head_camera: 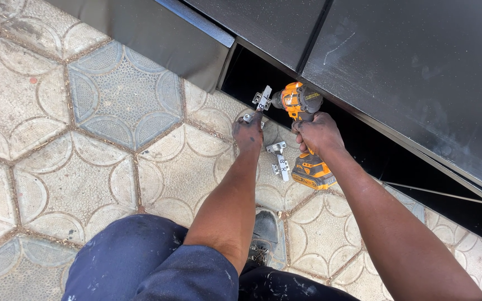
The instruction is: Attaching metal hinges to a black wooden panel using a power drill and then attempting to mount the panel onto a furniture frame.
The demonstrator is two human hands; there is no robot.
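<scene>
Head view: I take the yellow cordless drill as the landmark. My right hand has its grip wrapped fully around the drill's handle, with the battery base below the wrist and resting near the patterned floor tiles. The drill's nose points left at a metal hinge, which stands tilted just left of the chuck at the lower edge of the black cabinet panel. My left hand, below and left of the drill, has its fingers closed down on the low end of that hinge. A second hinge lies loose on the floor, directly below the drill and between my two hands.

Risk, as I judge it: the left fingertips sit close to the bit line. If the bit slips off the screw head, it may strike them. If the hinge tilts further, the screw may drive crooked.
</scene>
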